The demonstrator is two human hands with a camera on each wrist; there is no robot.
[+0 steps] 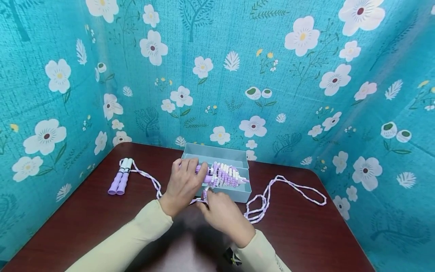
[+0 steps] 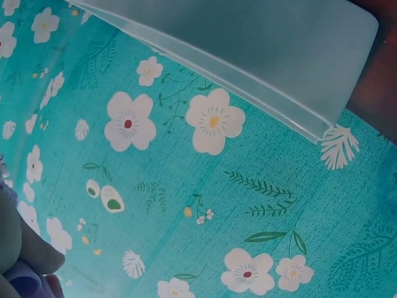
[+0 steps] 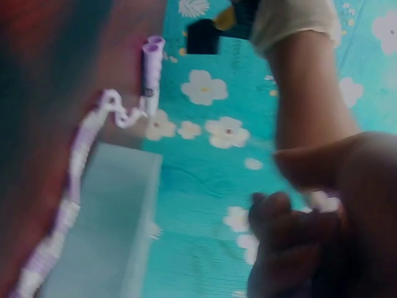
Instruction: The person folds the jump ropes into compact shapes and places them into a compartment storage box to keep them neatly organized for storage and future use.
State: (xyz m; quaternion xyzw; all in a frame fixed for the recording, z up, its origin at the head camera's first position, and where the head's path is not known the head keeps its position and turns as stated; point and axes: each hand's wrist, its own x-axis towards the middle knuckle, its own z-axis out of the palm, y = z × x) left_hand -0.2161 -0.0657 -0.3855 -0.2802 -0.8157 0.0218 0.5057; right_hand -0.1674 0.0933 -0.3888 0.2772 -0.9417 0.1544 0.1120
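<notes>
In the head view my left hand (image 1: 186, 185) grips the purple handles of a bundled jump rope (image 1: 225, 175). Its purple and white beaded cord is wound in tight coils, and it is held above a pale blue box (image 1: 234, 194). Just below, the right hand (image 1: 224, 213) has its fingers curled at a strand of beaded cord (image 1: 205, 194). Which rope that strand belongs to is hidden between the hands. The left wrist view catches a purple handle end (image 2: 25, 279) under the left hand's fingers. Blurred, curled right fingers (image 3: 288, 236) appear in the right wrist view.
Two purple and white jump rope handles (image 1: 120, 177) lie on the dark red table (image 1: 81, 215) at the left, with beaded cord running toward the hands. More beaded cord (image 1: 266, 196) lies in loops at the right. Behind the box hangs a teal flowered cloth (image 1: 217, 87).
</notes>
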